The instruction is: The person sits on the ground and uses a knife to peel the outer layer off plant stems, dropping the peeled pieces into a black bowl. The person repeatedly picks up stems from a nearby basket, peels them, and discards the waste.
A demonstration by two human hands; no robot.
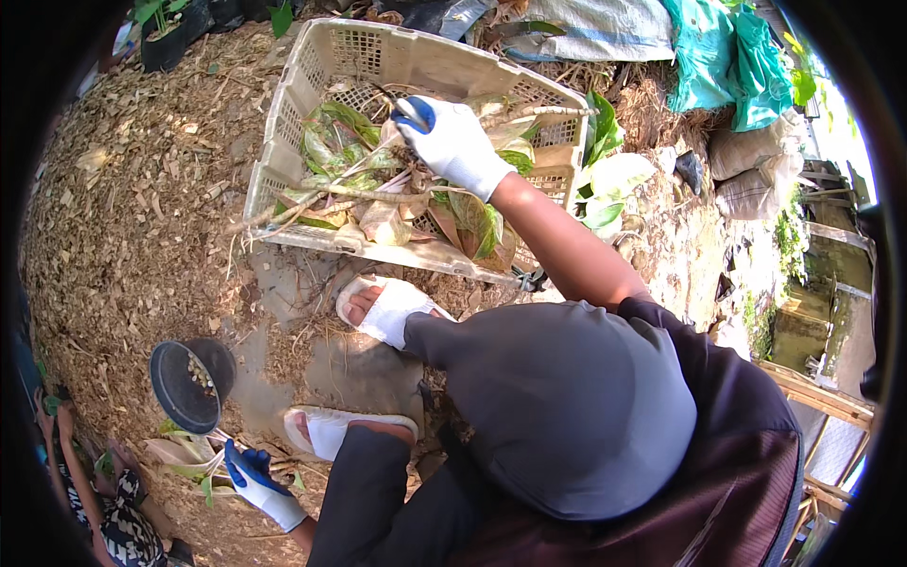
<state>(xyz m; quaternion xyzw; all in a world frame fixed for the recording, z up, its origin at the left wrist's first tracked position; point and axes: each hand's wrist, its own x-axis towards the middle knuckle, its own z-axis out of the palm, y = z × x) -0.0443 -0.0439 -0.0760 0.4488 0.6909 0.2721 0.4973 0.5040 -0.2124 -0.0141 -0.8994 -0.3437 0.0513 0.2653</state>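
Observation:
My right hand (453, 145), in a white glove with blue coating, is closed around a slim tool with a thin dark tip, perhaps a knife. It is over a pale plastic crate (397, 254) holding leafy plant cuttings (340, 138) with long bare stems. Low in the view, my left hand (258, 482), gloved alike, has its fingers apart beside a bunch of pale-stemmed cuttings (191, 457) on the ground; whether it touches the stems is unclear. A black plastic pot (186, 386) with small pale and brown pieces inside lies tilted just above that bunch.
Wood chips (127, 212) cover the ground around my sandalled feet. Another person's arms and patterned clothing (131, 528) show at the lower left. Potted plants (164, 42) stand at the upper left. Woven sacks (595, 32) and green bags (762, 71) lie beyond the crate.

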